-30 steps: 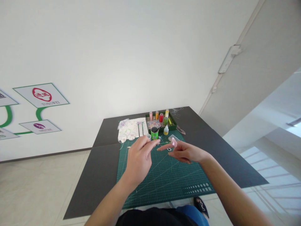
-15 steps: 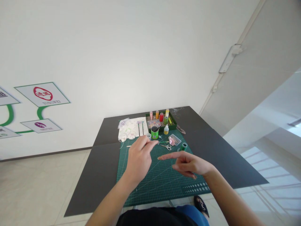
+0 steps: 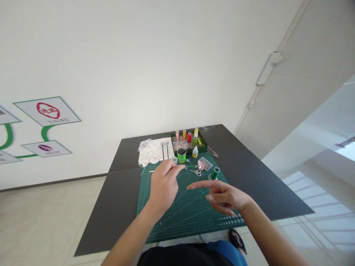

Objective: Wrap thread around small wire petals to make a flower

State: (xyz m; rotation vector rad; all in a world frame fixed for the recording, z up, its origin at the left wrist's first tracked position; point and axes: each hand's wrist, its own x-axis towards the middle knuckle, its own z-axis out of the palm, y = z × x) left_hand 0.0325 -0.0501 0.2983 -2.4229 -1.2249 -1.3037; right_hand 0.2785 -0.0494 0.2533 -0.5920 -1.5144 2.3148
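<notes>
My left hand [image 3: 164, 184] is closed in a pinch over the green cutting mat [image 3: 177, 210]. At its fingertips is a thin green stem [image 3: 191, 166] that runs right to a small pink flower [image 3: 200, 166]. My right hand [image 3: 223, 195] hovers lower to the right, index finger stretched toward the left hand, thumb apart, other fingers loosely bent. Nothing shows in it; a fine thread would be too small to see. Scissors [image 3: 198, 172] lie just beyond the fingertips. A green thread spool [image 3: 215, 173] stands behind my right hand.
At the back are a green tray [image 3: 203, 148] of coloured bottles, a green tin [image 3: 181, 158], a glue bottle [image 3: 195, 152] and a clear plastic box [image 3: 206, 163]. White sheet material [image 3: 152, 149] lies left of them. Pliers-like handles [image 3: 212, 152] rest on the dark table [image 3: 244, 173].
The right hand's thumb and lower fingers have shifted slightly right and down, spreading a little from the index finger. My left hand keeps its pinch. The whole view has drifted slightly.
</notes>
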